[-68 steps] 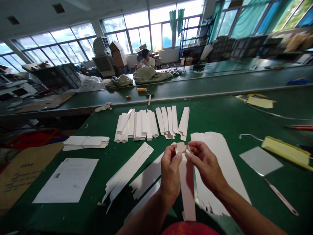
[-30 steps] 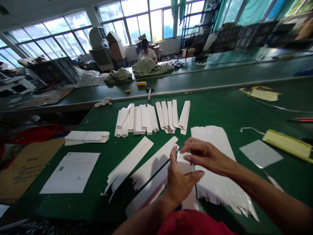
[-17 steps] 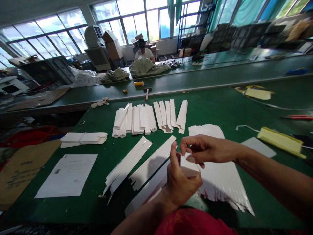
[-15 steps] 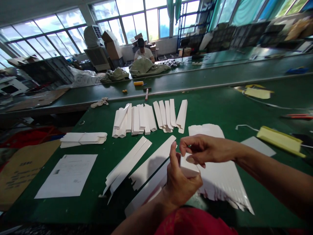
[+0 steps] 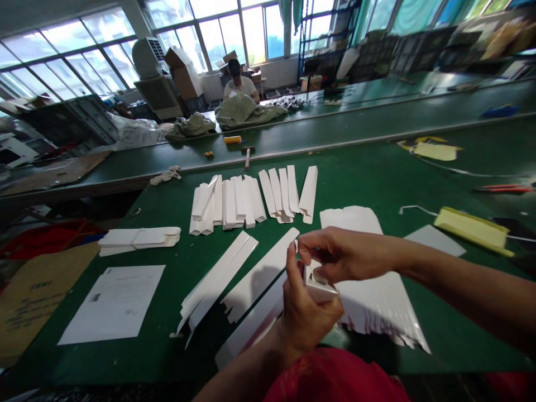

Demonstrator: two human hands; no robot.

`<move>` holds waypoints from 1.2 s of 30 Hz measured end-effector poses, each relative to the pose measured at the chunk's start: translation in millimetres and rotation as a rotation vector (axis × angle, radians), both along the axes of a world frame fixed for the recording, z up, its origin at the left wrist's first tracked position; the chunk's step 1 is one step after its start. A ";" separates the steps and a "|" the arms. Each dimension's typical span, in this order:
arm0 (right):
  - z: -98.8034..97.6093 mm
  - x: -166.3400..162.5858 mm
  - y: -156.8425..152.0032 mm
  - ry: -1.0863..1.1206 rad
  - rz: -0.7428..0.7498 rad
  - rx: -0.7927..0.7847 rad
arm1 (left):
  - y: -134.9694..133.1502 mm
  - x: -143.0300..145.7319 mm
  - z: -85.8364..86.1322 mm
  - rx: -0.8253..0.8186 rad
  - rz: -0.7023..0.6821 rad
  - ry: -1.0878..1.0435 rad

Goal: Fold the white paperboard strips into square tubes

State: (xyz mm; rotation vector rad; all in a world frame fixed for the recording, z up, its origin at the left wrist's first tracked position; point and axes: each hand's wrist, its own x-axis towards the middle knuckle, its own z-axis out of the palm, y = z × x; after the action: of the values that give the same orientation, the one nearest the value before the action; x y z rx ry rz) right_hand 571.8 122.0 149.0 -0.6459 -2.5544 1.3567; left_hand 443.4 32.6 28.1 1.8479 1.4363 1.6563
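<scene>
My left hand [image 5: 307, 312] grips the end of a long white paper box [image 5: 319, 283], fingers wrapped round it and thumb raised along its side. My right hand [image 5: 341, 254] reaches across from the right and pinches the flap at the box's open end. Under my hands lies a fanned stack of flat white box blanks [image 5: 371, 301]. Two more flat blanks [image 5: 234, 276] lie to the left on the green table [image 5: 377, 178]. A row of several folded white boxes [image 5: 251, 198] lies further back.
A printed sheet [image 5: 113, 301] and a banded bundle of blanks [image 5: 140, 238] lie at the left. A yellow pad [image 5: 471, 229] and grey sheet [image 5: 435, 240] lie to the right. A person [image 5: 238, 84] sits at a far table with green cloth. Brown cardboard [image 5: 29, 296] is at far left.
The box was held upright with both hands at its top; it has come down and turned end-on toward me, my left hand wrapping it, my right hand working its end flap.
</scene>
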 end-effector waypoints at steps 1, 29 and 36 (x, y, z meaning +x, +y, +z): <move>1.9 -0.3 -1.1 -0.036 -0.011 0.067 | -0.1 -0.3 -1.1 -0.001 0.004 0.002; -71.6 2.1 29.3 0.256 -0.612 -0.317 | 8.5 -44.8 39.5 -0.363 0.019 0.054; -192.0 2.5 63.4 -0.364 -0.762 0.159 | 16.9 -60.2 -21.8 -0.689 0.075 0.672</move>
State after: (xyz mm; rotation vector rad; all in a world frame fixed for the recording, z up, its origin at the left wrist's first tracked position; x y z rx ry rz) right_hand 574.3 185.4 -43.0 -1.7234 -2.2021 0.8131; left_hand 383.3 49.5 6.3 1.9728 1.9987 0.4049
